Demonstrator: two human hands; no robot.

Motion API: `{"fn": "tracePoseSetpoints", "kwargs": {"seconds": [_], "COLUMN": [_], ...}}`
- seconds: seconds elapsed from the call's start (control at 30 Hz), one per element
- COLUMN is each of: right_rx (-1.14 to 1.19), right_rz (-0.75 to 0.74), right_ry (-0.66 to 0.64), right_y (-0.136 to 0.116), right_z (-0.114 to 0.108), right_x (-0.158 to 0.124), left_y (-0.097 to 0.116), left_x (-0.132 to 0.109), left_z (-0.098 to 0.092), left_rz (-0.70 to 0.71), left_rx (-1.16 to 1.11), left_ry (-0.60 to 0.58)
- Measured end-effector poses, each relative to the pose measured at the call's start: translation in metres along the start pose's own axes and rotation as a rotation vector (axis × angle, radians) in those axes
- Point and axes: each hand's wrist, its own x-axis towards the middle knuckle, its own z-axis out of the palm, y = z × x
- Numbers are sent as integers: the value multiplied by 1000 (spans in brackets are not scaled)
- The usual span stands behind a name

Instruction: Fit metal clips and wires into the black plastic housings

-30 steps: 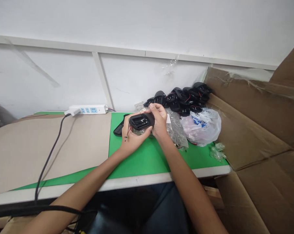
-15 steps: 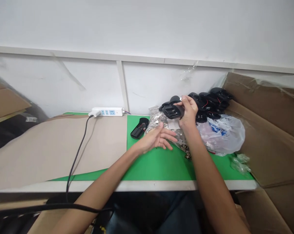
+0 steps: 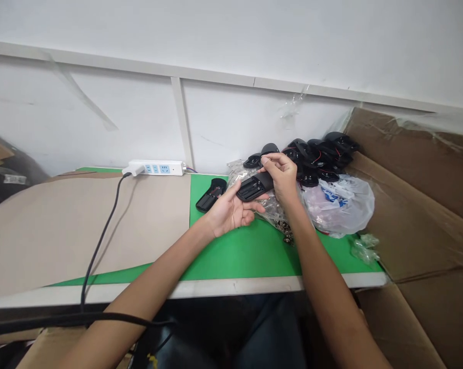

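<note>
White wall panels (image 3: 81, 118) rise behind the bench (image 3: 231, 287), which is covered by a green mat (image 3: 247, 251) and, to the left, brown paper (image 3: 81, 225); a power strip (image 3: 154, 167) sits at the back, with a black cable (image 3: 101, 246) running down from its plug. The right hand (image 3: 281, 177) holds a black part (image 3: 252, 186) in a narrow grip, thumb and fingers pinched on its far end, above a clear bag of small metal pieces (image 3: 272, 210). The left hand (image 3: 229, 212) lies palm up in a wide grip, its fingers at the part's near end (whether they actually touch it is hard to see). Half a second earlier the part was held higher, up against the pile; now it is lower and lies lengthwise, and the left hand, then stretched out flat, has turned palm up. A second black piece (image 3: 210, 195) lies on the mat just beyond the left hand. Farther back, a pile of black parts (image 3: 316, 161) with red wires sits against the wall, partly hidden by the right hand, beside a white plastic bag (image 3: 341, 205). Cardboard (image 3: 419, 215) flanks the bench on the right. The small metal pieces are too small to make out.
</note>
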Motion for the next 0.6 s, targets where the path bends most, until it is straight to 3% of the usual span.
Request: {"fn": "tracePoseSetpoints", "kwargs": {"seconds": [0.17, 0.37, 0.6], "right_rx": [4, 2, -141], "right_rz": [-28, -39, -137], "right_ry": [-25, -52, 45], "right_y": [-1, 0, 6], "right_z": [1, 6, 6], "right_x": [-2, -6, -5], "left_y": [-1, 2, 4], "left_x": [2, 0, 3], "left_z": [-5, 3, 7], "left_rz": [-14, -15, 230], "left_rx": [-31, -63, -32], "left_ry": [-4, 16, 125]}}
